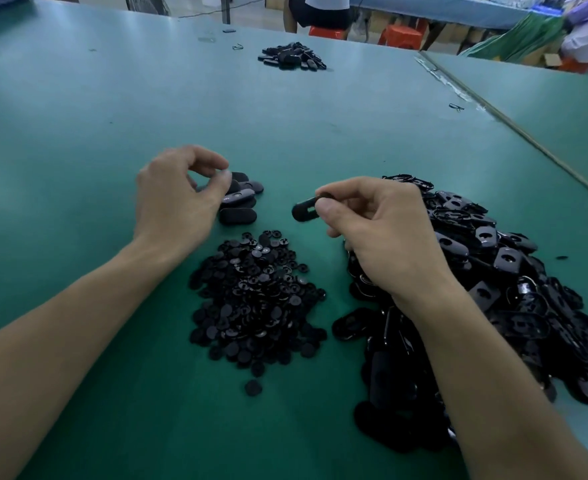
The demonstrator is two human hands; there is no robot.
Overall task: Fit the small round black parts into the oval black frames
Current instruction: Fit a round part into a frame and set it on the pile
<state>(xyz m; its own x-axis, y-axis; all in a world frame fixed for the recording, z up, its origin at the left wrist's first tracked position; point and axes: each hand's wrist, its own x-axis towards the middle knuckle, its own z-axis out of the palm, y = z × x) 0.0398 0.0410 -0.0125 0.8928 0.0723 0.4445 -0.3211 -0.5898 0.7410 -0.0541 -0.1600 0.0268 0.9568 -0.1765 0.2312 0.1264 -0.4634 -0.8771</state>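
Just now the person's right hand [382, 233] pinches one oval black frame [303, 210] between thumb and forefinger, holding it above the green table [78, 133] with its slotted end poking out to the left. The left hand [178, 195] hovers over a small cluster of oval pieces [238, 211] lying just beyond the round parts. Its thumb and forefinger curl toward each other in a ring; the tips are blurred, and I cannot tell whether anything sits between them. Between the two forearms lies the heap of small round black parts [254, 299], with one stray disc [253, 388] just off its near edge. Under and to the right of the right wrist spreads the big pile of oval frames [500, 282]. Far across the table sits another small heap [290, 57], and beyond it a seated person [320, 13] beside red stools [399, 35].
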